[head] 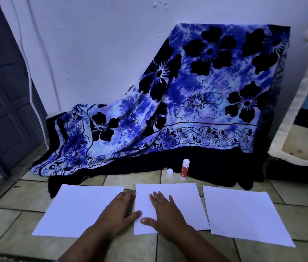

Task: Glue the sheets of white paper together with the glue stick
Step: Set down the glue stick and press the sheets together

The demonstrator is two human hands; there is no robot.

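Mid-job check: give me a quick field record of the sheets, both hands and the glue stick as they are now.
sheets: three, side by side on the tiled floor: left sheet, middle sheet, right sheet; none stacked
left hand: flat, lying over the left sheet's right edge, thumb tip on the middle sheet
right hand: flat, fingers spread, resting on the middle sheet
glue stick: upright on the floor behind the middle sheet, untouched
white cap: on the floor just left of the glue stick

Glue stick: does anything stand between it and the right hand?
Nothing visible does. The right hand lies flat on the middle sheet; beyond its far edge only bare tile leads to the glue stick.
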